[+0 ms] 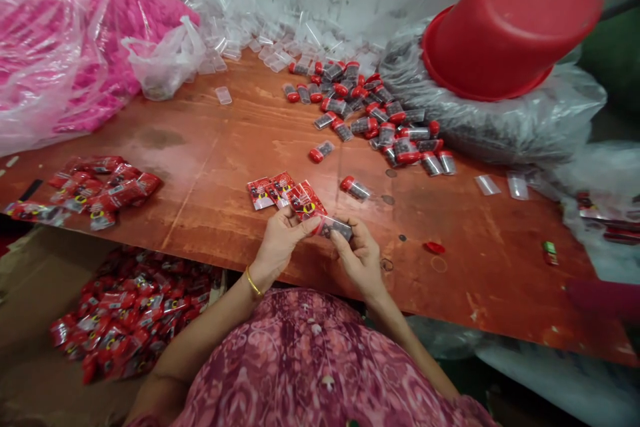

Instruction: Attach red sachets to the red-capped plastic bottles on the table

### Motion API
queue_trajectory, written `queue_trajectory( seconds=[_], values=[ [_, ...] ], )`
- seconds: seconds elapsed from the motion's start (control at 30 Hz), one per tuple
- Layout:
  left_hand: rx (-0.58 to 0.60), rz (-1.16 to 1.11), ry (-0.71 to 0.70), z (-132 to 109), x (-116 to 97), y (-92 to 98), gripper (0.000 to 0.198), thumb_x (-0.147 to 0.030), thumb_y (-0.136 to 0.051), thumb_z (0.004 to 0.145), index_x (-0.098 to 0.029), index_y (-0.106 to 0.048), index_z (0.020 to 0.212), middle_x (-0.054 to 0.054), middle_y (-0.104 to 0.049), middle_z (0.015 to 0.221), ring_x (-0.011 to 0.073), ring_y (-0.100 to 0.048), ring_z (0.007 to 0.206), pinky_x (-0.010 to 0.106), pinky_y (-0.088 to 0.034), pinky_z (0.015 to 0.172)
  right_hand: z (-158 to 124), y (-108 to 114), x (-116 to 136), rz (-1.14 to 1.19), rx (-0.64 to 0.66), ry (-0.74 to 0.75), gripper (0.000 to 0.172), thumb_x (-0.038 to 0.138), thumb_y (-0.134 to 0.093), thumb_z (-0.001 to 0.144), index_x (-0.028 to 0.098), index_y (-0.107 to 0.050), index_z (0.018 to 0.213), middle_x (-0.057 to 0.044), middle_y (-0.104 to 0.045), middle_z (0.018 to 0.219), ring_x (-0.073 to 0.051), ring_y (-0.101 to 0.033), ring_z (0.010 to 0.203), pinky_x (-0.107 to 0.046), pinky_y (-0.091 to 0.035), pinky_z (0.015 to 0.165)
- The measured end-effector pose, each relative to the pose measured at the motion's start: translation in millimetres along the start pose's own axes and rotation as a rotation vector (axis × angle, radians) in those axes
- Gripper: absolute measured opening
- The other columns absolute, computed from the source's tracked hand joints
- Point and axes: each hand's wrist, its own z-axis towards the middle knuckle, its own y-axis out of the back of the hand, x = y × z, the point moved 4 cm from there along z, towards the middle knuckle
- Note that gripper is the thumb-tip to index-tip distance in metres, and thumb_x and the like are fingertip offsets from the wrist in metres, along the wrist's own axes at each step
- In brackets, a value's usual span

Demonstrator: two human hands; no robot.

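Observation:
Near the table's front edge, my left hand (280, 243) pinches a red printed card (308, 200) and the red-capped end of a clear container. My right hand (359, 253) grips the other end of this small container (341, 229), which has dark contents and lies sideways between both hands. More red printed cards (261, 193) lie just beyond my left hand, overlapping each other. A single red-capped container (355, 188) rests on the table beyond my right hand.
Red-capped containers (395, 113) are heaped mid-table, before clear empty ones (280, 47). Wrapped red packs (120, 190) lie left; more fill a box (30, 293) below. A red bucket (510, 27) sits on a bag at right. A pink-filled bag (75, 33) stands back left.

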Motion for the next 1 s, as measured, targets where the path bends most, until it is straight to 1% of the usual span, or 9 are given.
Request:
queue_trajectory(
  seconds=[0.13,0.2,0.33,0.43,0.57,0.67,0.8,0.93,1.0],
  values=[
    [-0.094,-0.091,-0.016,-2.4,6.9,-4.0,0.042,-0.025,-0.086,0.044,-0.014,-0.061,0.076,-0.002,-0.068,0.071,0.008,-0.06,0.062,0.02,-0.047,0.063,1.8,-7.2,-5.6,0.0,-0.111,0.033,0.018,0.033,-0.052,0.087,0.022,-0.054,0.1,-0.001,-0.06,0.088,-0.013,-0.056,0.076,-0.028,-0.048,0.072],
    [-0.113,-0.12,-0.029,-2.7,8.7,-5.3,0.041,-0.024,-0.085,0.045,-0.014,-0.061,0.077,-0.002,-0.068,0.073,0.008,-0.061,0.064,0.02,-0.047,0.065,3.7,-9.8,-7.1,-0.006,-0.119,0.037,0.019,0.033,-0.053,0.086,0.022,-0.054,0.1,-0.001,-0.061,0.088,-0.013,-0.056,0.077,-0.027,-0.048,0.072],
    [-0.051,-0.101,-0.026,-1.0,9.3,-6.6,0.036,-0.026,-0.083,0.049,-0.014,-0.062,0.075,-0.002,-0.067,0.072,0.0091,-0.06,0.065,0.021,-0.047,0.067,9.8,-13.6,-3.3,0.045,-0.062,-0.01,0.02,0.034,-0.056,0.083,0.021,-0.055,0.098,0.0,-0.061,0.082,-0.012,-0.056,0.07,-0.025,-0.048,0.066],
    [0.002,-0.02,-0.053,0.4,7.0,-6.9,0.028,-0.032,-0.079,0.057,-0.013,-0.064,0.072,0.0,-0.066,0.069,0.0109,-0.06,0.064,0.023,-0.048,0.066,15.4,-17.2,4.0,0.079,-0.037,-0.022,0.018,0.035,-0.056,0.082,0.021,-0.055,0.093,0.001,-0.059,0.078,-0.011,-0.055,0.065,-0.024,-0.048,0.06],
    [0.025,-0.008,-0.05,3.4,1.0,-6.3,0.029,-0.038,-0.075,0.062,-0.012,-0.063,0.068,0.001,-0.065,0.066,0.0115,-0.059,0.062,0.023,-0.047,0.062,20.4,-23.8,9.0,0.098,0.017,-0.014,0.02,0.037,-0.056,0.082,0.021,-0.057,0.094,0.0,-0.061,0.082,-0.011,-0.054,0.066,-0.023,-0.046,0.056],
    [-0.038,-0.04,-0.105,6.2,-7.8,-1.6,0.033,-0.038,-0.079,0.057,-0.014,-0.061,0.071,-0.001,-0.063,0.065,0.0086,-0.056,0.057,0.02,-0.046,0.058,18.2,-25.8,5.6,0.126,0.057,-0.028,0.027,0.038,-0.055,0.083,0.022,-0.056,0.105,-0.001,-0.061,0.084,-0.01,-0.051,0.059,-0.022,-0.044,0.052],
    [-0.076,-0.023,-0.11,7.3,-8.9,2.7,0.033,-0.037,-0.08,0.056,-0.014,-0.06,0.07,-0.002,-0.061,0.062,0.0077,-0.054,0.052,0.02,-0.044,0.054,11.0,-27.5,-5.5,0.167,0.173,-0.088,0.045,0.041,-0.052,0.084,0.026,-0.045,0.125,0.001,-0.06,0.083,-0.008,-0.049,0.05,-0.023,-0.044,0.049],
    [0.011,0.057,-0.105,4.2,1.3,-0.4,0.03,-0.037,-0.079,0.06,-0.013,-0.065,0.073,0.002,-0.067,0.07,0.0117,-0.059,0.062,0.023,-0.047,0.062,12.2,-22.1,-15.3,0.182,0.109,-0.067,0.044,0.041,-0.059,0.08,0.025,-0.048,0.12,0.001,-0.061,0.079,-0.012,-0.056,0.061,-0.023,-0.046,0.054],
    [0.058,0.058,-0.082,2.5,5.9,-1.6,0.03,-0.038,-0.078,0.061,-0.013,-0.067,0.074,0.002,-0.068,0.071,0.012,-0.06,0.064,0.023,-0.048,0.064,17.0,-19.7,-18.3,0.107,0.086,-0.023,0.041,0.04,-0.062,0.078,0.024,-0.051,0.114,0.003,-0.059,0.069,-0.012,-0.055,0.058,-0.023,-0.045,0.054]
  ],
)
